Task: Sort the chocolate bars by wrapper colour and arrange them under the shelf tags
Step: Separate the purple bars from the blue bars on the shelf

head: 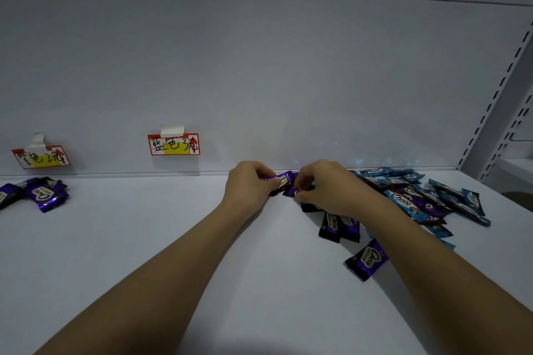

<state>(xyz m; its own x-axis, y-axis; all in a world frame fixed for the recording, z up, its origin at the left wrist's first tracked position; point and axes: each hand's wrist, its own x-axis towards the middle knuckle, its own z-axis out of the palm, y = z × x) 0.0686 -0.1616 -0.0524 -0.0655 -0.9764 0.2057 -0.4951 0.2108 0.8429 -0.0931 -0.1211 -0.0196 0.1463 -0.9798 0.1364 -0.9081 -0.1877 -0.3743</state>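
We are sorting small chocolate bars in thin foil wrappers, and we judge that they are very light, a little stiff in the middle where the chocolate sits, and soft and crinkly at the flat sealed ends. The foil looks glossy, so it may slip between the fingers; we think the best hold is a pinch across the body of the bar or on a sealed end, and not too hard, because the chocolate inside can break. Near the centre of the frame our left hand (250, 181) and our right hand (318, 184) are close together, and both have curled fingers on the purple bars (284, 179) that sit between them: the left hand pinches one purple bar at its left end, and the right hand grips what looks like one or two more purple bars just under it, though we cannot count them for sure. To the right of the right hand, and partly hidden under that forearm, lies the mixed pile (418, 199) of blue and purple bars, with a loose purple bar (367, 259) lower down beside the arm. At the far left of the frame a small group of sorted purple bars (37, 194) lies under the left shelf tag (41, 157). The blue tag (174, 144), left of centre, has no bars under it yet, well apart from both hands.
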